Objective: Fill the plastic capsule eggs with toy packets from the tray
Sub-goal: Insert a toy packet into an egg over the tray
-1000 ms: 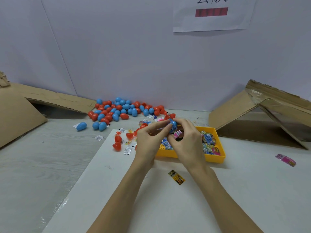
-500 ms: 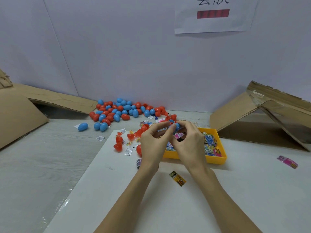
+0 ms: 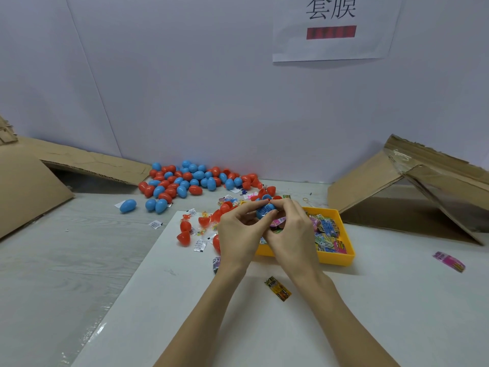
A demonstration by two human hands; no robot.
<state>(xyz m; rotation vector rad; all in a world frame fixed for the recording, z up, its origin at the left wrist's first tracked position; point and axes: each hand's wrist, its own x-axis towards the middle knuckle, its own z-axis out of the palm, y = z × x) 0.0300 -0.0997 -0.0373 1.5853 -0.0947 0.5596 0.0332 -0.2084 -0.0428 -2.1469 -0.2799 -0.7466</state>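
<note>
At the centre of the frame I have both hands raised together just above the near left corner of the yellow tray (image 3: 337,258). My left hand (image 3: 239,235) and my right hand (image 3: 292,234) meet fingertip to fingertip around a blue capsule egg (image 3: 265,210), each grip clamped on it with curled fingers and thumbs. A pink packet (image 3: 277,221) shows just under the egg between my hands; I cannot tell whether it is partly inside the shell or only pinched against it.

The tray sits right of centre on the white table (image 3: 185,300), its right half heaped with bright toy packets (image 3: 328,234). A pile of closed blue and red eggs (image 3: 190,181) lies against the wall, upper left of centre. Loose red egg halves (image 3: 184,238) and small white sachets (image 3: 199,245) are scattered just left of my hands. One yellow packet (image 3: 277,288) lies below the tray and another pink packet (image 3: 448,261) lies at the far right edge.

My judgement of the risks: if a corner of the packet lies across the seam, the halves may not snap shut, or the film could tear. The smooth shell could slip from my fingertips and roll among the loose halves. With my hands hiding the seam, I may think the egg is closed when it is not.
</note>
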